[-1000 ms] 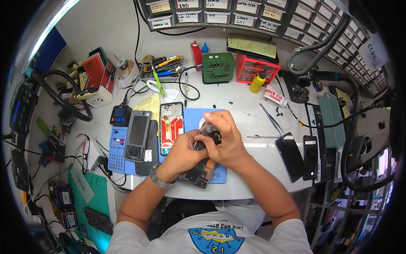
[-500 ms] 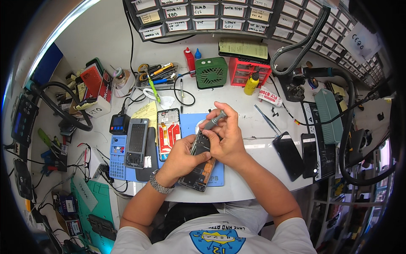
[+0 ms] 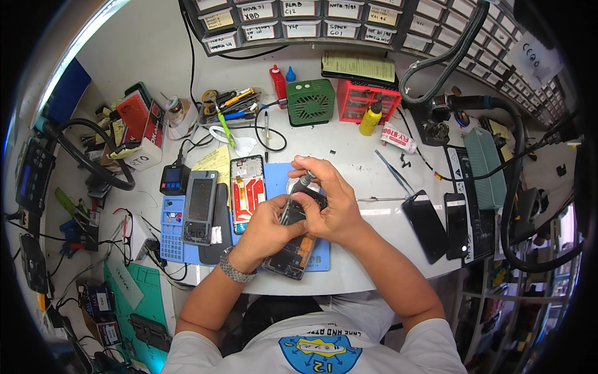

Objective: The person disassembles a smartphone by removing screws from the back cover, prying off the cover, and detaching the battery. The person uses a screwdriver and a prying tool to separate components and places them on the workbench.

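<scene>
My left hand (image 3: 266,227) grips an opened phone (image 3: 288,260) by its left side, tilted above the blue mat (image 3: 320,258). Its dark insides and an orange-brown strip face up. A short grey screwdriver (image 3: 304,181) is held in my right hand (image 3: 336,209), with its handle between the fingers over the phone's upper part. My fingers hide the screwdriver's tip. Just left of the phone lies a phone frame (image 3: 248,194) with red-and-white film. Beyond it are a grey phone-like device (image 3: 200,209) and a black back panel (image 3: 216,242).
Two dark phones, one a black slab (image 3: 425,227), lie at right near tweezers (image 3: 393,171). Along the back stand a green fan box (image 3: 310,103), a red drawer unit (image 3: 358,103) and a yellow bottle (image 3: 370,118). A thick black hose (image 3: 514,187) curves down at right.
The screwdriver has shifted a little left and stands at a different angle. My right-hand fingers have closed lower around it. The phone stays in my left hand, almost unmoved.
</scene>
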Tool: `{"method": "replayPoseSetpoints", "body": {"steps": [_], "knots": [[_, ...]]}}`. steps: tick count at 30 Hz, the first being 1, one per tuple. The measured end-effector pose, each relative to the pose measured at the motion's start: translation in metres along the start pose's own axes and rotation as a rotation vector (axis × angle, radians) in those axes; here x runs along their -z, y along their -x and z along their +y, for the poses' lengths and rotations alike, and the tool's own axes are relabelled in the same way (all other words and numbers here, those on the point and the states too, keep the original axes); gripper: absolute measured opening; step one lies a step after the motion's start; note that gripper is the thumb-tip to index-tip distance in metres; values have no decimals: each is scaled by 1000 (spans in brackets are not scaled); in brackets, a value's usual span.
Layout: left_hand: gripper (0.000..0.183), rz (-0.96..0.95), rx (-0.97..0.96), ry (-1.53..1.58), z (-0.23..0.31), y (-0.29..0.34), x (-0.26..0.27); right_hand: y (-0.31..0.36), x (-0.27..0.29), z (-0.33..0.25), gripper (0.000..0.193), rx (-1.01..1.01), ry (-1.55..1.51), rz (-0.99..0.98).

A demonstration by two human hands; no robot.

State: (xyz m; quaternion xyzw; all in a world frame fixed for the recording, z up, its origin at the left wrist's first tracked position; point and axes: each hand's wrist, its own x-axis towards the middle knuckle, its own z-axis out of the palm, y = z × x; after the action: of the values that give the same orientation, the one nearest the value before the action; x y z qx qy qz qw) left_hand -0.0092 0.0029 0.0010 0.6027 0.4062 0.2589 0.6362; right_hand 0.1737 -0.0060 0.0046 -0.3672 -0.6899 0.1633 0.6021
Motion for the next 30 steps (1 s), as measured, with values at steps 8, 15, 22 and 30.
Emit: {"method": "replayPoseSetpoints", "body": {"steps": [8, 15, 22, 30], "knots": [[41, -14, 77, 50, 10, 2, -2, 6, -1, 4, 84, -80, -62, -47], [42, -13, 44, 57, 4, 1, -2, 9, -4, 10, 84, -8, -20, -73], [48, -24, 76, 17, 9, 2, -2, 10, -3, 13, 83, 28, 102, -70], [48, -27, 112, 52, 10, 1, -2, 8, -3, 9, 89, 4, 78, -59]]}}
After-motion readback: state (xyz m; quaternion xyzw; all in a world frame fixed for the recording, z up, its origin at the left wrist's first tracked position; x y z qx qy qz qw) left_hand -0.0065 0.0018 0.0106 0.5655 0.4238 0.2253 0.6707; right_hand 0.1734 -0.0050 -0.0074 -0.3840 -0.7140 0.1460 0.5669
